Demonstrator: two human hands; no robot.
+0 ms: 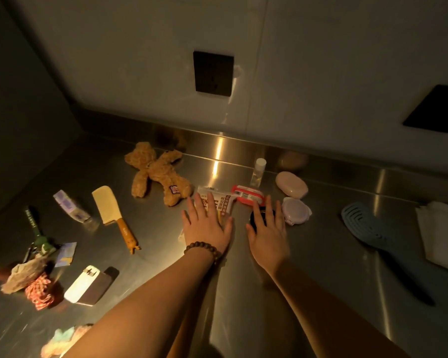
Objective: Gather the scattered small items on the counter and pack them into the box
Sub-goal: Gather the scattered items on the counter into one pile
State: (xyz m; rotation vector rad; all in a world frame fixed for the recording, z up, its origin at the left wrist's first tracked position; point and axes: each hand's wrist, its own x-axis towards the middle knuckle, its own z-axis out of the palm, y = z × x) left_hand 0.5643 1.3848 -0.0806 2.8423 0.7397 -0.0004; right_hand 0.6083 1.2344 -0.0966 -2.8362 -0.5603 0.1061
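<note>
L hand (207, 226) fingers (201, 202) are straight and spread, palm down, lying over a white printed packet (221, 201) flat on the steel counter (321, 254); nothing gripped. A brown bead bracelet (202, 250) sits on that wrist. R hand (268, 235) is just beside it, fingers also straight and spread, palm down over a small black round item (256, 218); can't tell if they press it or only hover. No curl round anything.

Around the hands: red-and-white packet (247, 195) touches the far edge of the white packet, w/ a small clear bottle (258, 171), white cap, upright behind it near the back lip. R of that, an oval pinkish soap case (291, 184), and a round clear lidded container (295, 210) just beside the R hand fingertips. Further R, a blue vented hairbrush (365, 228) w/ dark handle, then folded white cloth (440, 231) at the frame edge.

L of the hands: brown teddy bear (158, 171) lying flat, close to the white packet. Next a yellow comb (109, 205) w/ orange handle, then a purple-print small box (70, 206). Far L: green-handled tool (35, 228), small blue-and-yellow card (66, 254), crumpled beige cloth (23, 273), red checked scrunchie (39, 290), and a white and brown card holder (88, 285). A pastel fluffy item (62, 339) shows at bottom L, partly hidden by the L forearm.

All items lie spread across the counter, well apart L to R. Two dark wall plates (214, 73) on the white wall behind.
</note>
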